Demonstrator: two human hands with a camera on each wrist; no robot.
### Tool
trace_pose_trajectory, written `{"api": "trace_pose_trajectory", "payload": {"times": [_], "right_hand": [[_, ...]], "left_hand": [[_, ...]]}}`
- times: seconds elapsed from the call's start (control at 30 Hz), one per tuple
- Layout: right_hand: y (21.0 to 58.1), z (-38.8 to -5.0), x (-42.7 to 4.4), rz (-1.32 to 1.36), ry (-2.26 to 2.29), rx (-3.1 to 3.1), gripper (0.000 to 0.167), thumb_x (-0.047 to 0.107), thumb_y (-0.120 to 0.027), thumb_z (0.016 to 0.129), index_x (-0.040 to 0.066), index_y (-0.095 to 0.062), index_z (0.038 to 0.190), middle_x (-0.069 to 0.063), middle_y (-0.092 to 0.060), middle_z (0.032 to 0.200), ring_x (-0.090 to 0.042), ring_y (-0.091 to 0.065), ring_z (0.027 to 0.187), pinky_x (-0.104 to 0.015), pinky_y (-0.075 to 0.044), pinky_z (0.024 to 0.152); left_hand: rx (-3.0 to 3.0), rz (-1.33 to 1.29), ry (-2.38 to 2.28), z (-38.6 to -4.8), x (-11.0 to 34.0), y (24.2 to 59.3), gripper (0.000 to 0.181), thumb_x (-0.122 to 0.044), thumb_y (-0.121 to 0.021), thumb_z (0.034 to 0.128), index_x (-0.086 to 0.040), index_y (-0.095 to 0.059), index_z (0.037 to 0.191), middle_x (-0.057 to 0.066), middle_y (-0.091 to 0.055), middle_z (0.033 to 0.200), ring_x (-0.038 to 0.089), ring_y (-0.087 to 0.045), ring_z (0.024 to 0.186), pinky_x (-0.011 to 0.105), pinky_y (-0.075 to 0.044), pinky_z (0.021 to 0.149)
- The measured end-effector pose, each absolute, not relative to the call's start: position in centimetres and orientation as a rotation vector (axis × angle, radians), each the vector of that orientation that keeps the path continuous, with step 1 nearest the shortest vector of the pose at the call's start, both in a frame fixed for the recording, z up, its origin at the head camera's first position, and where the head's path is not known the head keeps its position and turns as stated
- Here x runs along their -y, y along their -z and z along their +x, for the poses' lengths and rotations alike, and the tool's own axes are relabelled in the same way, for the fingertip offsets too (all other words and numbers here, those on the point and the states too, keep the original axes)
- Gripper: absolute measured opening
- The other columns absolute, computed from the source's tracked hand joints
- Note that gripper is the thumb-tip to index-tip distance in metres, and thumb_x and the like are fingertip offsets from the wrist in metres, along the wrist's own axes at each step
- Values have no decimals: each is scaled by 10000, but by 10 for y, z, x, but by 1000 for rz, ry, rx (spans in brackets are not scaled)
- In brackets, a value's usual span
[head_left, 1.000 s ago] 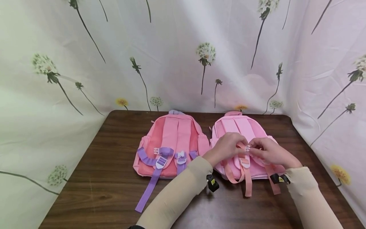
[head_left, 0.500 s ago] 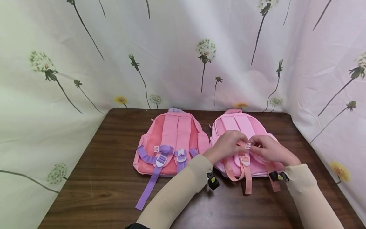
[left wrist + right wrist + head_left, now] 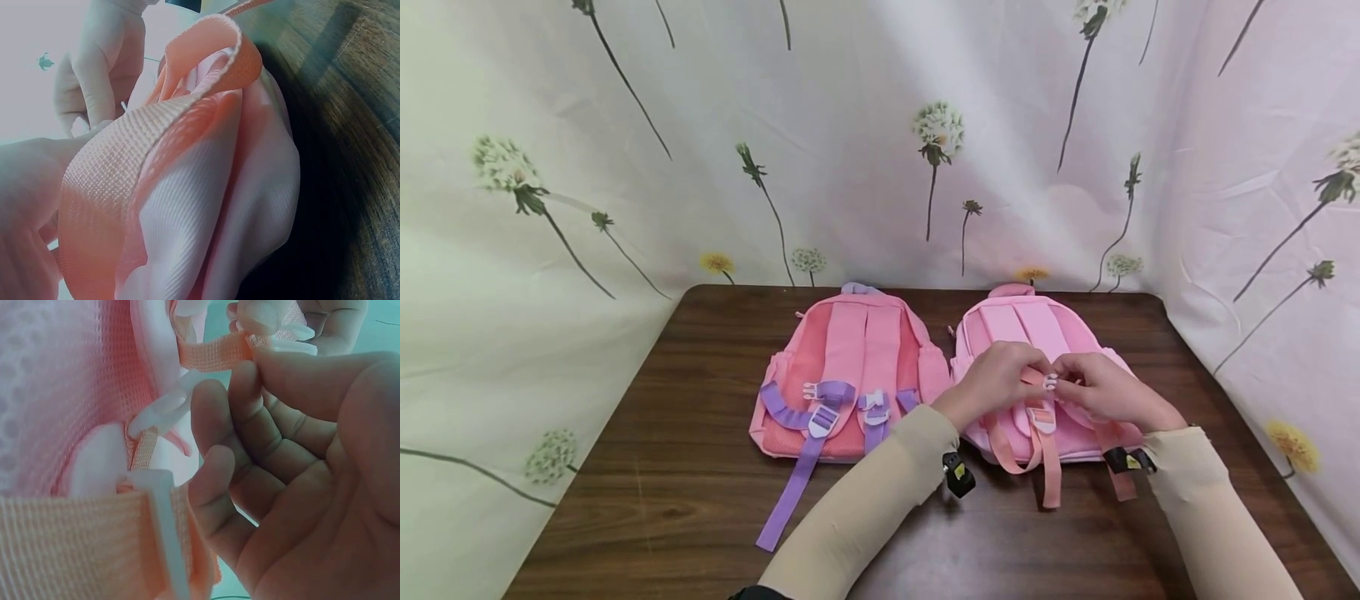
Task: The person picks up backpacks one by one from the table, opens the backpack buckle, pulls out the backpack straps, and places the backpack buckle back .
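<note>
Two pink backpacks lie back-side up on the table, straps facing me. Over the right backpack (image 3: 992,325), both hands meet at a small white pronged buckle (image 3: 294,342) on an orange strap (image 3: 215,352). My left hand (image 3: 996,382) pinches the buckle with its fingertips. Right beside it, the thumb and forefinger of my right hand (image 3: 1108,390) pinch the strap. Fingers partly cover the buckle. In the left wrist view an orange webbing loop (image 3: 206,50) arches beside the left hand. Below the hands sits a white strap adjuster (image 3: 1042,420).
To the left, touching or nearly touching, lies the other backpack (image 3: 846,342), with purple straps (image 3: 793,496) and a white pronged buckle (image 3: 810,391). Loose orange strap ends (image 3: 1051,483) hang toward the front of the brown wooden table (image 3: 647,467). A dandelion-print cloth (image 3: 850,167) stands behind.
Both hands stay together over the right backpack. The white buckle has turned slightly between the fingertips, and the right hand's fingers have closed in a little. The backpacks lie still.
</note>
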State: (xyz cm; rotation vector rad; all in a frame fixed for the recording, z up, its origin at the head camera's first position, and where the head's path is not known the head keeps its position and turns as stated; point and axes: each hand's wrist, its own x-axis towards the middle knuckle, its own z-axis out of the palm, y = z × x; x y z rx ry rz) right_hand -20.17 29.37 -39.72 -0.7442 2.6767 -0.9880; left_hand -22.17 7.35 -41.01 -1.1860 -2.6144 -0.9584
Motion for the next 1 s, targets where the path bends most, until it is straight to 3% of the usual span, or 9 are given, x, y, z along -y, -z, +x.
{"api": "trace_pose_trajectory", "payload": {"times": [0.3,0.6,1.0], "right_hand": [[396,-201,-295,-821,1020,-2718,44,131,-759,977,135,-743,1018,27,-689,830,-91,-590,667,-262,-498,558],[402,-201,-300,-906,988,-2771,227,165,-860,893,175,-740,1086,105,-689,833,-74,-649,756,-277,-566,656],[405,-200,-293,-961,967,-2877,203,178,-885,869,205,-729,996,135,-695,823,-44,-660,751,-307,-598,691]], "left_hand": [[2623,-1156,962,-224,-71,411,203,-301,-878,881,-188,-806,1033,-119,-762,954,20,-586,833,135,-431,793],[2637,-1142,978,-224,-72,413,242,-310,-892,860,-172,-805,1038,-100,-760,952,26,-601,849,126,-435,807],[2620,-1185,1054,-230,-71,414,275,-275,-875,871,-104,-814,1078,-25,-787,993,44,-630,871,132,-456,830]]}}
